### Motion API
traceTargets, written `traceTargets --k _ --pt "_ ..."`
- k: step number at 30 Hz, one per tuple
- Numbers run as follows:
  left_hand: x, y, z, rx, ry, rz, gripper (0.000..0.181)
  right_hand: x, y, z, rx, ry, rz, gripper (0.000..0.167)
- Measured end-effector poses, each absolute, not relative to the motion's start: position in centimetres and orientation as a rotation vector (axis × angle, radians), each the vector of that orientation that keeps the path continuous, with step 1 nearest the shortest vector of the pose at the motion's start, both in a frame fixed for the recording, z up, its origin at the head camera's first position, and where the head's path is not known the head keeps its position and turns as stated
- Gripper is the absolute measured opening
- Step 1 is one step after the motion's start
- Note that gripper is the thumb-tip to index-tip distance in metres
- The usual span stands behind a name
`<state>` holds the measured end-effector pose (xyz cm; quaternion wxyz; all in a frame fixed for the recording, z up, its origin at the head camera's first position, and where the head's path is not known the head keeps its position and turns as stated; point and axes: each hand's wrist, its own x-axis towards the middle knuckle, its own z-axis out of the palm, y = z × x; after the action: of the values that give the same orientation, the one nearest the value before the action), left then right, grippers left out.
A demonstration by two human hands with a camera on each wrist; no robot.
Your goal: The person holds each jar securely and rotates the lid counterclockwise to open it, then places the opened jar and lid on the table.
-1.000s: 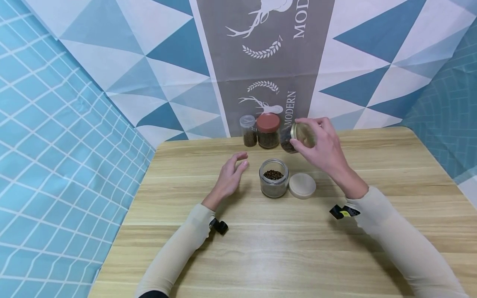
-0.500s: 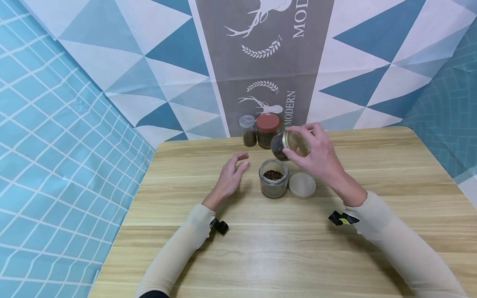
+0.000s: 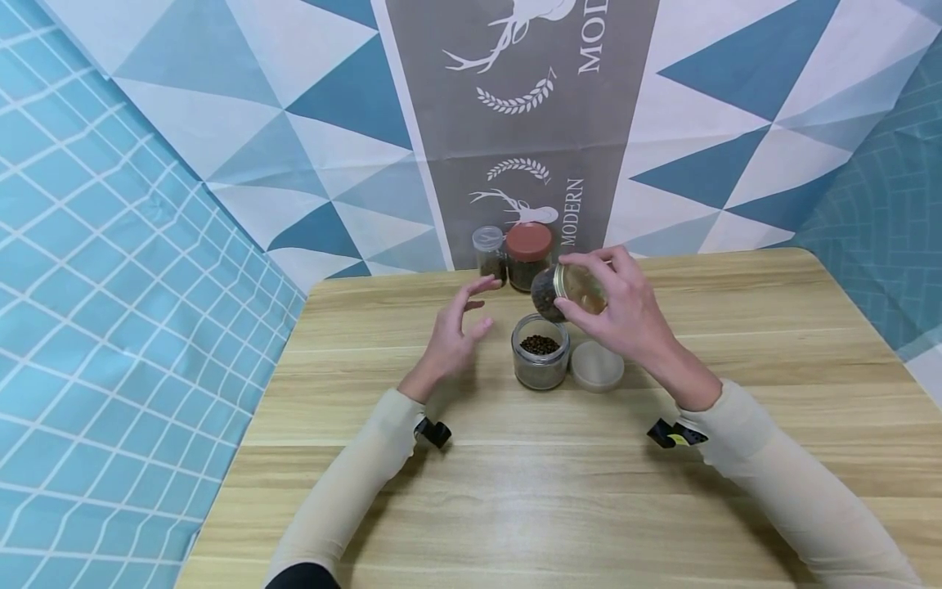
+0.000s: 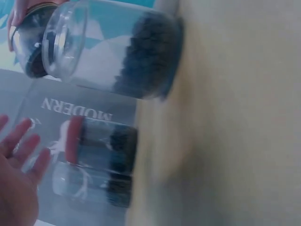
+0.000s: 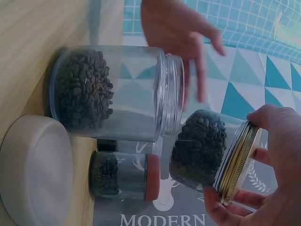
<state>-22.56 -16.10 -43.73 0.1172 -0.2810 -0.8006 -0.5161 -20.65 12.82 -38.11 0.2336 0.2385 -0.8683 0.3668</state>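
Note:
My right hand [image 3: 629, 307] grips a small glass jar [image 5: 200, 146] of dark beans by its gold lid [image 5: 240, 162], thumb and fingers round the rim. The jar hangs tilted above an open glass jar [image 3: 540, 372], which stands on the table with dark beans at its bottom. A pale round lid [image 3: 598, 368] lies just right of the open jar. To the left of that jar, my left hand [image 3: 450, 335] is raised with its fingers apart and loosely bent, holding nothing. In the left wrist view part of the left hand [image 4: 19, 183] shows, blurred.
At the back of the wooden table [image 3: 530, 491] stand a red-lidded jar [image 3: 528, 254] and a narrower clear-lidded jar [image 3: 489, 249], side by side against the patterned backdrop [image 3: 486, 131]. Both have dark contents. A blue tiled-pattern sheet [image 3: 110, 327] borders the left side.
My right hand has brought the gold-lidded jar left and toward me, over the open jar. My left hand has risen slightly and spread its fingers. The open jar and pale lid stay put.

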Motion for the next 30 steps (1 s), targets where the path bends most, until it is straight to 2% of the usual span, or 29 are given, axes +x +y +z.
traceTargets --k 7,20,30 --pt "-23.0 -15.4 -42.0 -0.988 -2.111 -1.595 0.087 -20.5 12.7 -38.1 0.669 -2.372 1.004 0.053" --pt "-23.6 -12.3 -41.4 -1.147 -2.092 -1.609 0.101 -20.2 12.3 -38.0 0.691 -2.346 1.011 0.053" --pt "-23.6 -10.9 -41.2 -1.143 -2.18 -1.528 0.099 -19.8 11.7 -37.7 0.723 -2.308 1.024 0.054"
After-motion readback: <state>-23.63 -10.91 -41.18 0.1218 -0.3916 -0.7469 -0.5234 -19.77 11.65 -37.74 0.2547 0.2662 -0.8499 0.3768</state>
